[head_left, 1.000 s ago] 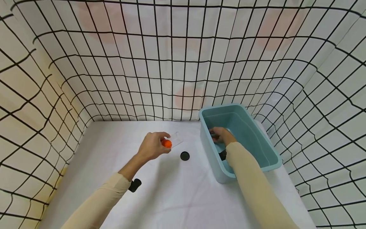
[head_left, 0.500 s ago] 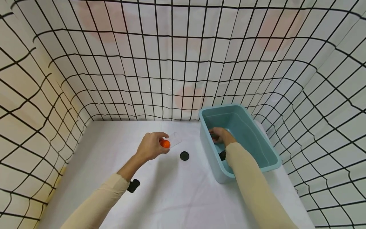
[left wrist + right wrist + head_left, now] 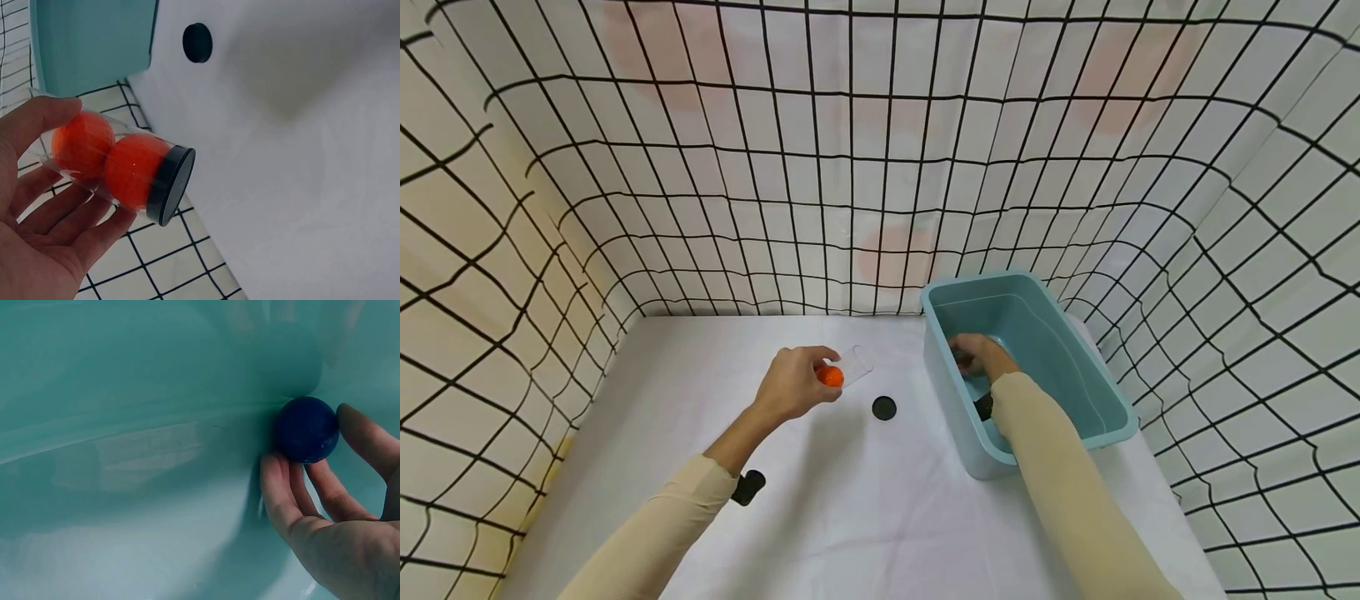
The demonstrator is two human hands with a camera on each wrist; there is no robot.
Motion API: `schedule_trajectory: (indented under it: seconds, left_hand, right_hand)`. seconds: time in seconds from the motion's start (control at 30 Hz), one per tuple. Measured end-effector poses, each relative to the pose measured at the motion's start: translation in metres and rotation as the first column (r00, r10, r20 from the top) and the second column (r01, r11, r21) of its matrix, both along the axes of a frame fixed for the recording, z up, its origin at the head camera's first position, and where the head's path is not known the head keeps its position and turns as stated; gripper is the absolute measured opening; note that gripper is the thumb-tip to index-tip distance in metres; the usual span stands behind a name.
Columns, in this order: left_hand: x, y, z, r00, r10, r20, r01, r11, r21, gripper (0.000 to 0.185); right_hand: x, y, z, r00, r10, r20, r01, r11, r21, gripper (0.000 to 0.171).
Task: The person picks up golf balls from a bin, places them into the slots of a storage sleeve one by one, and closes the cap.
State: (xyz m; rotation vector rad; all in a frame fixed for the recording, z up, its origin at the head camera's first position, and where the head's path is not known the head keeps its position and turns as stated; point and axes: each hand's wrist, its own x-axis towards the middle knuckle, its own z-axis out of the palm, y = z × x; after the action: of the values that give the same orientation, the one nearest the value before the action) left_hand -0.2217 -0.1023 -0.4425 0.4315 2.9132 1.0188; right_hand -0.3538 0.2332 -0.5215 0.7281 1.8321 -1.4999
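My left hand (image 3: 792,385) grips a clear plastic tube (image 3: 856,365) above the table, its open end tilted toward the bin. Two orange balls (image 3: 137,170) sit inside the tube in the left wrist view, stacked against a black cap (image 3: 172,186) on its near end. Inside the teal bin (image 3: 1093,367), my right hand (image 3: 979,354) reaches down by the left wall. The right wrist view has its thumb and fingers around a dark blue ball (image 3: 307,430) at the bin's wall.
A loose black round cap (image 3: 884,408) lies on the white-covered table (image 3: 880,508) between the left hand and the bin. Black grid netting (image 3: 880,167) over pale cloth rises at the back and both sides.
My left hand has shifted slightly left with the tube, whose angle has changed a little. The right hand stays in the same place in the bin.
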Motion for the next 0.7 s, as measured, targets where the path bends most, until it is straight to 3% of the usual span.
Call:
schedule_trajectory:
  seconds: [0.4,0.7]
  left_hand:
    - [0.0,0.002,-0.001,1.0,-0.003,-0.006,0.003,1.0,-0.003,0.041]
    - [-0.001,0.001,0.002,1.0,-0.01,-0.016,0.01,1.0,-0.008,0.039]
  right_hand:
    - [0.004,0.007,0.001,0.998,-0.041,-0.049,0.038,0.997,-0.061,0.022]
    - [0.003,0.022,0.024,0.986,-0.163,-0.034,0.154,0.969,-0.193,0.012]
